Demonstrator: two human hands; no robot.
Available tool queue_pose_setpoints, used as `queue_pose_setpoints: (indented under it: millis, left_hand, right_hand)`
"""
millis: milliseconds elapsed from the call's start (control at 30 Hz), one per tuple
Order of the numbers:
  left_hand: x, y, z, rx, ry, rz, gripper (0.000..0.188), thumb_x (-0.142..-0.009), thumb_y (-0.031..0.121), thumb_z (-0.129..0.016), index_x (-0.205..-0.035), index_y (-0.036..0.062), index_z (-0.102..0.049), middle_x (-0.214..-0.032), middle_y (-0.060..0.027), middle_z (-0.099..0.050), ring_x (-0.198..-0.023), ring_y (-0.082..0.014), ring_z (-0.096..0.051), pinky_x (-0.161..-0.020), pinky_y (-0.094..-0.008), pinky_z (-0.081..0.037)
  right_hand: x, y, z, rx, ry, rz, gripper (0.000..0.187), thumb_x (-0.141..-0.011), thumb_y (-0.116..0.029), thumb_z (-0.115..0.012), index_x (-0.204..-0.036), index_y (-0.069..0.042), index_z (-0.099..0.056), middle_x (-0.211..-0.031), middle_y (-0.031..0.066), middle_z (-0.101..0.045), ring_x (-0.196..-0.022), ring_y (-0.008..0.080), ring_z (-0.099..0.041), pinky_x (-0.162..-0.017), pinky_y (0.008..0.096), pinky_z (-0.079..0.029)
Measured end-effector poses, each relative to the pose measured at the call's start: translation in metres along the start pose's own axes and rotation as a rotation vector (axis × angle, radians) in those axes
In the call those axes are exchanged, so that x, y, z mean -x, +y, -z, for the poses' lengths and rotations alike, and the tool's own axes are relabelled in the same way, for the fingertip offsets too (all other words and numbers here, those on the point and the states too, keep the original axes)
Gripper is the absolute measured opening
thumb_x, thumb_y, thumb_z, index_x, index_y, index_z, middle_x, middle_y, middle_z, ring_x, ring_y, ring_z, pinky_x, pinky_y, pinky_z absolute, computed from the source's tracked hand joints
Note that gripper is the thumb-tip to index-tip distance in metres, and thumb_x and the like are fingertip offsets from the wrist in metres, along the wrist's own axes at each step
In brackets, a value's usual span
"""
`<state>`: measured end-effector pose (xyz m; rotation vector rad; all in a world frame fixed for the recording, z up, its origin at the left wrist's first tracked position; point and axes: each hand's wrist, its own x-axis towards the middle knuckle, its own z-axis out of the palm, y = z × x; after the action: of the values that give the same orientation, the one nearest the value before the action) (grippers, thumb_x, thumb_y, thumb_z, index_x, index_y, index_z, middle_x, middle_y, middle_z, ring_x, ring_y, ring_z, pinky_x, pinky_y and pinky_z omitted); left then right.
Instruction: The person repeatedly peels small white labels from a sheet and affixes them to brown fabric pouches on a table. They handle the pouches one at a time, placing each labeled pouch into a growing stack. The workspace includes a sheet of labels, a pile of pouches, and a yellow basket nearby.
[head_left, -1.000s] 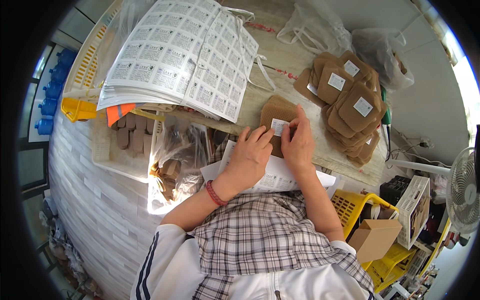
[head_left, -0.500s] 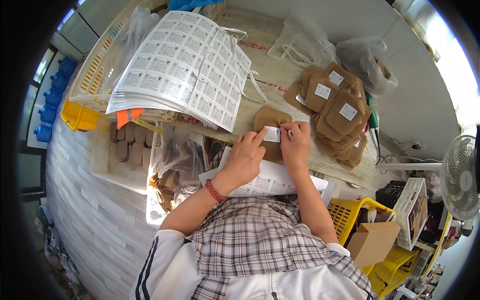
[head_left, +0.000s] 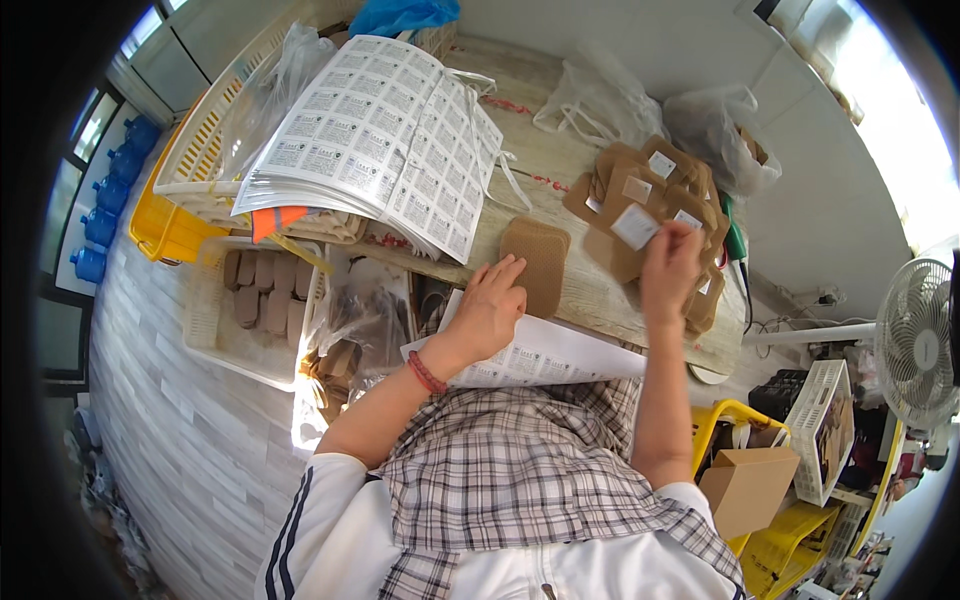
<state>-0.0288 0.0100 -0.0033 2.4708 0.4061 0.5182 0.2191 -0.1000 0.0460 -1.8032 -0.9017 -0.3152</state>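
Note:
On the wooden table in front of me lies a plain brown textured pad (head_left: 537,258) with rounded corners. My left hand (head_left: 487,312) rests at its left edge, fingers stretched out and touching it. Over the pile of brown pads (head_left: 690,180) on the right, my right hand (head_left: 672,270) pinches the edge of a brown pad bearing a white label (head_left: 634,227). Several pads in that pile carry similar white labels. Across my lap, under my left wrist, spreads a sheet of printed labels (head_left: 545,355).
A thick stack of label sheets (head_left: 370,130) sits at the left over a basket (head_left: 195,150). Below it is a white crate (head_left: 205,330) of brown pieces. Plastic bags (head_left: 725,140) and a green-handled tool (head_left: 737,235) lie beyond the pile; a fan (head_left: 915,340) stands right.
My right hand has moved right, from the pad between my hands to the pile, with a labelled pad. An unlabelled pad now shows beside my left hand.

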Motion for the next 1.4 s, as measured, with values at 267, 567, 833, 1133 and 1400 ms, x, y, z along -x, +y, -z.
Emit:
queue_pose_setpoints:
  millis: [267,567,833,1133,1400]
  left_hand:
    - [-0.008,0.023,0.023,0.161,0.002,0.128,0.003,-0.084,0.004,-0.062,-0.084,0.0018,-0.064,-0.092,-0.0121,-0.062,-0.09,-0.0307,-0.061,-0.08,-0.0427,-0.047]
    - [0.018,0.011,0.038,0.142,-0.019,0.197,0.007,-0.086,0.006,-0.067,-0.091,0.001,-0.068,-0.086,-0.0141,-0.066,-0.08,-0.0297,-0.065,-0.07,-0.036,-0.05]
    - [0.022,0.008,0.037,0.422,-0.08,0.448,0.011,-0.088,0.008,-0.067,-0.091,-0.0026,-0.068,-0.08,-0.0102,-0.065,-0.072,-0.0181,-0.06,-0.067,-0.0321,-0.048]
    - [0.021,0.007,0.04,0.483,-0.063,0.443,0.011,-0.089,0.008,-0.066,-0.09,-0.0033,-0.068,-0.079,-0.0091,-0.064,-0.072,-0.0153,-0.059,-0.067,-0.0306,-0.047]
    - [0.021,0.004,0.037,0.502,-0.068,0.448,0.011,-0.089,0.007,-0.065,-0.09,-0.0039,-0.067,-0.079,-0.0087,-0.063,-0.071,-0.015,-0.058,-0.066,-0.0302,-0.046]
  right_hand:
    - [0.005,-0.02,0.027,0.283,-0.229,0.162,0.039,-0.088,-0.008,-0.069,-0.126,-0.006,-0.061,-0.117,0.0157,-0.068,-0.104,0.0339,-0.066,-0.089,0.0426,-0.053]
    - [0.129,-0.064,-0.009,-0.077,-0.554,-0.024,0.018,-0.079,-0.007,-0.077,-0.095,-0.008,-0.071,-0.09,0.0054,-0.071,-0.082,0.0283,-0.066,-0.073,0.0374,-0.052]
    - [0.132,-0.06,-0.011,0.104,-0.394,0.497,0.022,-0.071,-0.003,-0.075,-0.093,-0.008,-0.072,-0.095,0.0042,-0.069,-0.084,0.0243,-0.066,-0.076,0.0367,-0.052]
    - [0.139,-0.064,-0.015,0.087,-0.369,0.338,0.02,-0.076,-0.005,-0.077,-0.096,-0.008,-0.073,-0.098,0.0049,-0.07,-0.087,0.0254,-0.065,-0.081,0.0389,-0.054]
    - [0.142,-0.062,-0.011,0.138,-0.359,0.473,0.027,-0.076,-0.004,-0.075,-0.102,-0.007,-0.075,-0.107,0.0073,-0.07,-0.091,0.027,-0.067,-0.087,0.0393,-0.055]
